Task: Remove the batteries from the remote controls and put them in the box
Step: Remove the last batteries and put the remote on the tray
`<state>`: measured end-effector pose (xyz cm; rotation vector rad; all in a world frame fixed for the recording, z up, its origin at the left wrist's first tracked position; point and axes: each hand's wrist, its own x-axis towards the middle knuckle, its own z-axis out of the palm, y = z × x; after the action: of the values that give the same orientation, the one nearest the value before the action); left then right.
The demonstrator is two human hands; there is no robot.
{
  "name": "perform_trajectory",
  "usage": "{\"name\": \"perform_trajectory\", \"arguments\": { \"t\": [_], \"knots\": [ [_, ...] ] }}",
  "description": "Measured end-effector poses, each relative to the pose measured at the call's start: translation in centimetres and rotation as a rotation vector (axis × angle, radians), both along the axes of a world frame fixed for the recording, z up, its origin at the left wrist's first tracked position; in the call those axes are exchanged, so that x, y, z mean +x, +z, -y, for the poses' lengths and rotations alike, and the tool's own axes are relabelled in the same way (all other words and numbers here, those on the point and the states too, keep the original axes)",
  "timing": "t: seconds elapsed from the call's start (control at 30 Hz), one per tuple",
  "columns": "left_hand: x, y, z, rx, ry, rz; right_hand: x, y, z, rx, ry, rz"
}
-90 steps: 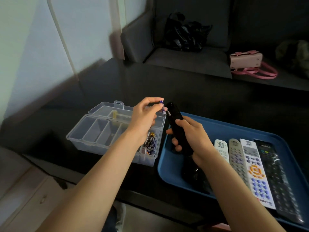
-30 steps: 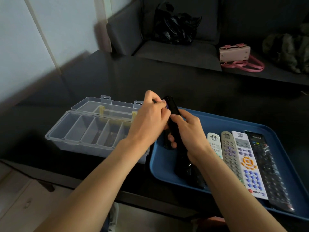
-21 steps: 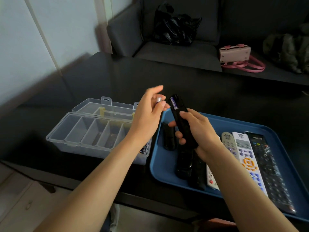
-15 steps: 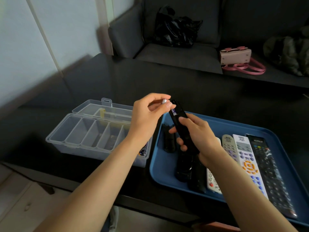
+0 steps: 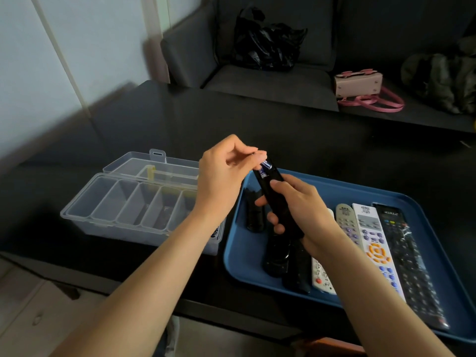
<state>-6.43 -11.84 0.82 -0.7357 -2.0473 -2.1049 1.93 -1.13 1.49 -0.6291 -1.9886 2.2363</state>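
Right hand (image 5: 300,212) wrapped round slim black remote control (image 5: 277,199), tilted above flat blue plastic tray (image 5: 322,186), open back uppermost. Left hand (image 5: 222,176) with fingers curled, thumb and forefinger pinching end of small purple-and-silver battery (image 5: 265,168) seated at top of battery bay. Clear plastic compartment box (image 5: 123,207), lid open, on black table (image 5: 231,124) just left of tray. Row of further remotes (image 5: 368,233) lying in tray.

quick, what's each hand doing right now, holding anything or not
Left hand: fingertips pinching the end of a battery at the top of the black remote.
Right hand: wrapped round the black remote, holding it over the blue tray.
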Motion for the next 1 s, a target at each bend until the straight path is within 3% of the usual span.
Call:
{"name": "perform_trajectory", "arguments": {
  "t": [0.2, 0.43, 0.7, 1.0],
  "knots": [
    [0.4, -0.9, -0.5, -0.289, 0.085, -0.332, 0.0, -0.2, 0.0, 0.007, -0.002, -0.007],
    [0.8, -1.9, -1.0, -0.417, 0.073, -0.553, 0.0, -0.2, -0.2, 0.044, -0.014, -0.011],
    [0.0, -0.9, -0.8, -0.31, -0.034, -0.204, 0.1, -0.2, 0.6, 0.022, -0.015, -0.002],
    [-0.5, -1.1, -0.6, -0.317, -0.049, -0.05, 0.3, -0.2, 0.7, 0.019, -0.015, -0.038]
  ]
}}
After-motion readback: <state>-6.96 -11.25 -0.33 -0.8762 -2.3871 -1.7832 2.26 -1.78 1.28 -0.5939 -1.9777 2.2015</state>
